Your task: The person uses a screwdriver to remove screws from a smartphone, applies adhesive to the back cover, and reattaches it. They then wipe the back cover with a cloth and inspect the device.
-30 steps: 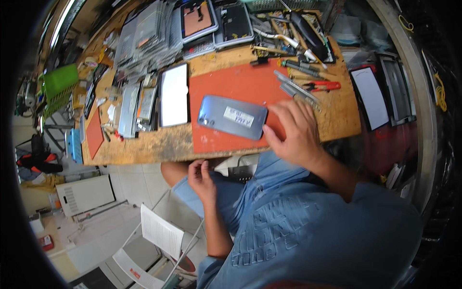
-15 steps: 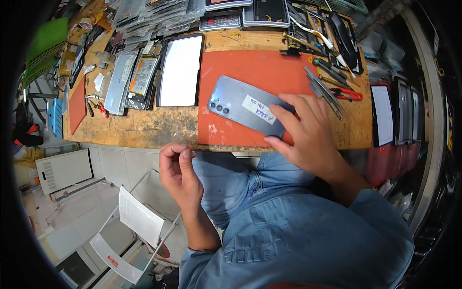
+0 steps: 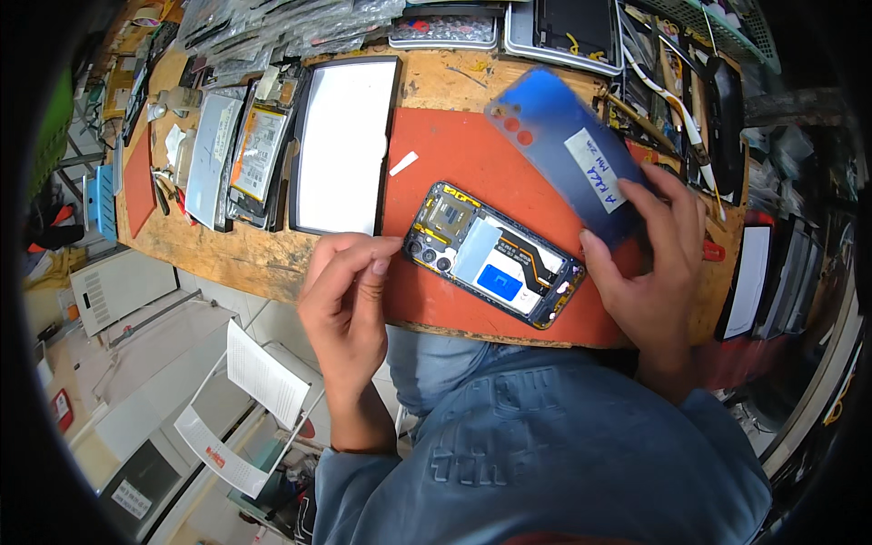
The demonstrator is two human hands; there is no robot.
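A phone lies on the orange mat with its inside exposed: a white battery area with a blue patch, a dark flex cable and yellow marks. Its blue-grey back cover, with camera holes and a pale handwritten label, is lifted off to the upper right. My right hand is closed on the cover's near end, thumb at its edge. Beside the phone's camera corner is my left hand, its thumb and fingertips pinched together. What the pinch holds, if anything, I cannot make out.
A small white strip lies on the mat. To the left stand a white panel in a black frame and an opened phone with an orange-edged battery. Tools, among them a white-handled one, crowd the right. A white chair stands below left.
The back cover has come off the phone and moved up and right in my right hand, baring the inside. My left hand has moved up to the phone's corner. A white strip now shows.
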